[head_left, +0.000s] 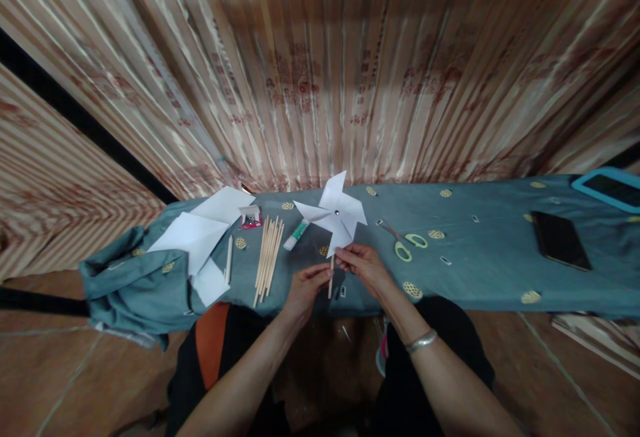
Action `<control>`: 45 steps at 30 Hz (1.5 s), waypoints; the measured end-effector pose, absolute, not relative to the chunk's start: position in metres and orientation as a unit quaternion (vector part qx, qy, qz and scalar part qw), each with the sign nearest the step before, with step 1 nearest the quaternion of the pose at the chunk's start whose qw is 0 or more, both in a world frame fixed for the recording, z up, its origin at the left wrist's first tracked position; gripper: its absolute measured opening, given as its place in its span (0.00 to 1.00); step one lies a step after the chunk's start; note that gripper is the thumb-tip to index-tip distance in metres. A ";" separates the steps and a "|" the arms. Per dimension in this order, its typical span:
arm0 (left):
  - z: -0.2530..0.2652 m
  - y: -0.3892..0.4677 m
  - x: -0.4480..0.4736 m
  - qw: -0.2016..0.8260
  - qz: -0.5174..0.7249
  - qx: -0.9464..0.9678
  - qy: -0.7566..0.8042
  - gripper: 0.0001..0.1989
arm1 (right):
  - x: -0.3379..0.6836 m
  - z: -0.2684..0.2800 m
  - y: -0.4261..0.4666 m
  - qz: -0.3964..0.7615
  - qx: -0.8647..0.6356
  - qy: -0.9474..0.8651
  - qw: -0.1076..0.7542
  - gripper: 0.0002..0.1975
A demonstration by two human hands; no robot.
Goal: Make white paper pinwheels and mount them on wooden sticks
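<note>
A white paper pinwheel with a dark pin at its centre stands up over the table on a thin wooden stick. My left hand pinches that stick from the left, thumb and forefinger together. From the right, the fingers of my right hand close on the lowest blade and the stick just above. Behind the pinwheel lies a glue stick with a green and white label. Green-handled scissors rest to the right, apart from both hands.
Left of my hands lie several wooden sticks, a small red box of pins, a white pen-like stick and white paper sheets. A black phone and a blue-framed tablet are at the right. A curtain hangs behind.
</note>
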State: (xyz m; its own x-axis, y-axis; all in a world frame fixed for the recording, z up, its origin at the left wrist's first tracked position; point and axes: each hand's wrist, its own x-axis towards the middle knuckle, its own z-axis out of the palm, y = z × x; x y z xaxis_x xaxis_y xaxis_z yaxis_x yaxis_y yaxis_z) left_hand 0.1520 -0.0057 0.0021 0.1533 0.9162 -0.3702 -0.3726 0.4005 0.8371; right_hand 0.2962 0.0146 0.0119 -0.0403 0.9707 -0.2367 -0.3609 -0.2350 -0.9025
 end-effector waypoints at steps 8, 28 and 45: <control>0.008 -0.004 0.150 0.700 0.468 0.264 0.471 0.21 | 0.317 0.018 0.018 0.558 -0.507 -0.390 0.529 0.22; 0.002 -0.008 0.148 0.709 0.445 0.269 0.476 0.19 | 0.349 0.010 0.039 0.440 -0.521 -0.323 0.656 0.18; 0.000 -0.004 0.147 0.705 0.461 0.259 0.472 0.21 | 0.331 0.016 0.026 0.560 -0.491 -0.298 0.598 0.19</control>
